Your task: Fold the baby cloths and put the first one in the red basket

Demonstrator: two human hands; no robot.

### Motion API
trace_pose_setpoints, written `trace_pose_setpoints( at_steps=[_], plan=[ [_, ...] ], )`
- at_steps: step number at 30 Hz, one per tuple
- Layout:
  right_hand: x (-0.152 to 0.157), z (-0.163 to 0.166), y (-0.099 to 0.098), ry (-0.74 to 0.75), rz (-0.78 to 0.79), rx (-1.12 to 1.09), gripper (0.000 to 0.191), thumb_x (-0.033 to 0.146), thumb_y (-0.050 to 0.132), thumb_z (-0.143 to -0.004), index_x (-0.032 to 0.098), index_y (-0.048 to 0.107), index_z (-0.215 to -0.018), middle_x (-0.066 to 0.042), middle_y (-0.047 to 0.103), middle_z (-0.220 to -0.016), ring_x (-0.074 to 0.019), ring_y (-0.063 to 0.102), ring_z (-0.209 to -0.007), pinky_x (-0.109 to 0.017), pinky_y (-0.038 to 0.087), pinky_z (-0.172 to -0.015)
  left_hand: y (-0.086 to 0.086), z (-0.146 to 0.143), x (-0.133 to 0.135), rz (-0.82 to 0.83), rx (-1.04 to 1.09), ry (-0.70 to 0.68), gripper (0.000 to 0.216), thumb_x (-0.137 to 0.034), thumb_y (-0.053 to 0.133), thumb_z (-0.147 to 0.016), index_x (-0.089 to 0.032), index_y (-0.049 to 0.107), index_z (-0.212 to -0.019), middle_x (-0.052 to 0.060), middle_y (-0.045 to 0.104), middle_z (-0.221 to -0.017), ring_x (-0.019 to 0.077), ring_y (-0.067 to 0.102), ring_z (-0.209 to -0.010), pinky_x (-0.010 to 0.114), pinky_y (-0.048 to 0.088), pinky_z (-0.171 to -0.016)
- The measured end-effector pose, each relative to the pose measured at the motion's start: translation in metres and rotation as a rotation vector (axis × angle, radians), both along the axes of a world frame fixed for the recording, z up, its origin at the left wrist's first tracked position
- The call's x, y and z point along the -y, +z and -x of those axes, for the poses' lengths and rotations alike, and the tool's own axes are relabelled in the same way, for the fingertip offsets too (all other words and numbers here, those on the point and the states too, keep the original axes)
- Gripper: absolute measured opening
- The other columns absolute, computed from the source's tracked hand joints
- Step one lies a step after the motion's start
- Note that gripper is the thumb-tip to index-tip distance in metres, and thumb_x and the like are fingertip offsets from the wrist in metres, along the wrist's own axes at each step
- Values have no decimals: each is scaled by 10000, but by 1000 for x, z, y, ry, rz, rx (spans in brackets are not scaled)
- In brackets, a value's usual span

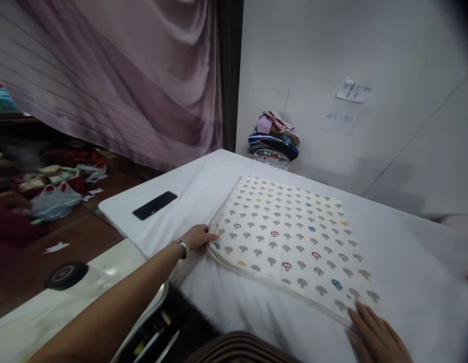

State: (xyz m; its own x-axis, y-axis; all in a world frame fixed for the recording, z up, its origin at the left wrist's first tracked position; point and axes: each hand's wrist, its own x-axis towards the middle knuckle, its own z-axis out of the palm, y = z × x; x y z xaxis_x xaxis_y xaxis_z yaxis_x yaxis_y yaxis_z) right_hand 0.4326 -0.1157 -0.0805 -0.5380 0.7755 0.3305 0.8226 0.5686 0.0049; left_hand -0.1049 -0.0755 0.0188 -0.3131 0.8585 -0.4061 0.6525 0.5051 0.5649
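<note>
You have bare white tabletop (pixel 408 252) to the right of and beyond the folded mushroom-print cloth (pixel 287 237). On the left a black phone (pixel 155 204) lies near the edge. A stack of folded clothes (pixel 274 138) blocks the far wall.

A mauve curtain (pixel 135 85) is hanging left of the white wall (pixel 389 50). Paper notes (pixel 353 91) are sticking there, and clutter (pixel 56 186) is lying on the brown floor (pixel 25 272).

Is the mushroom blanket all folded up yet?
Nearly. The mushroom blanket already lies folded in a flat square of several layers on the white table. The left hand touches its left corner and the right hand presses its near right corner. It has not joined the cloth pile by the wall.
</note>
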Motion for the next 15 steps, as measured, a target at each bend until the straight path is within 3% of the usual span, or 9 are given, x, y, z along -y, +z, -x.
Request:
trace_pose_setpoints(
  at_steps=[6,15],
  plan=[
    [2,20,7,7,83,11,631,401,381,-851,395,130,-1430,-12,335,-1434,-305,366,-1274,-584,393,-953,-8,1,9,58,209,49,287,-443,612,-624,-184,493,-652,-37,463,-467,119,457,-454,240,319,-460],
    [7,18,9,2,148,-84,611,418,376,-845,419,164,-1419,-5,335,-1438,-312,345,-1286,-581,378,-964,-12,-2,11,0,27,29,331,-451,628,-640,-166,557,-792,-14,559,-569,137,535,-503,245,392,-505]
  ],
)
